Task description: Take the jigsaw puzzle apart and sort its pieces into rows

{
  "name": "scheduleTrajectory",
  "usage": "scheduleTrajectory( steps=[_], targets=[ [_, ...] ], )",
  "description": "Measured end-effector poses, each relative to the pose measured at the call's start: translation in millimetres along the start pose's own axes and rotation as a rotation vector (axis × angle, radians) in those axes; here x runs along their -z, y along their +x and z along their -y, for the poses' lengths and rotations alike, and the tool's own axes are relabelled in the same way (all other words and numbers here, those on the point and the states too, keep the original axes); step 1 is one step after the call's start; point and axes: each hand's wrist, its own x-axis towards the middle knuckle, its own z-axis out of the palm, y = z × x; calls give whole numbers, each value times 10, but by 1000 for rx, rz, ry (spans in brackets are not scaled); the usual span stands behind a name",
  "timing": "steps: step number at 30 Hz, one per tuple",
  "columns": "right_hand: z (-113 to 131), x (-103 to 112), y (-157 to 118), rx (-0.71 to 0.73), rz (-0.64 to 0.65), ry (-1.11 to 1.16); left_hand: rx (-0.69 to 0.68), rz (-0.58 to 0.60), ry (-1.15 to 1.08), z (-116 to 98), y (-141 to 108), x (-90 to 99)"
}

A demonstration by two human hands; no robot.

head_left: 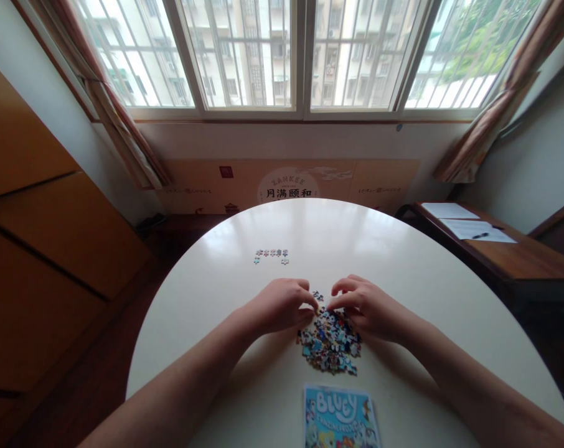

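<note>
A heap of small, many-coloured puzzle pieces (329, 343) lies on the round white table (183, 311). At the heap's upper left edge is my left hand (289, 303), its fingers curved downward and apart, with the index fingertip by a few pieces. My right hand (362, 303) reaches over the upper right side of the heap, fingers bent and spread. No piece shows clearly in either hand. Farther back, several joined or closely set pieces (272, 253) form a short row, with one piece below each end.
Below the heap lies a blue Bluey picture card or booklet (340, 418). To the right, a brown wooden desk (515, 264) holds white papers (450, 210) and a dark pen. A printed cardboard panel (207, 180) stands beyond the table, under the windows.
</note>
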Motion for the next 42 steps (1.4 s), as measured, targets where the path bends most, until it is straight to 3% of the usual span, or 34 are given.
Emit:
scheduleTrajectory(
  steps=[16, 22, 29, 37, 42],
  targets=[
    [-44, 23, -25, -9, -57, -9, 27, -9, -43, 32, -64, 139],
    [-39, 39, -46, 23, -52, 11, -21, 150, -193, 30, -115, 258],
    [21, 56, -34, 26, -53, 41, -55, 253, -258, -33, -91, 175],
    [24, 52, -42, 12, -61, 60, -57, 280, -262, -32, -66, 184],
    [-7, 44, -57, 11, -50, 55, 8, 195, -254, 85, -109, 260]
  ],
)
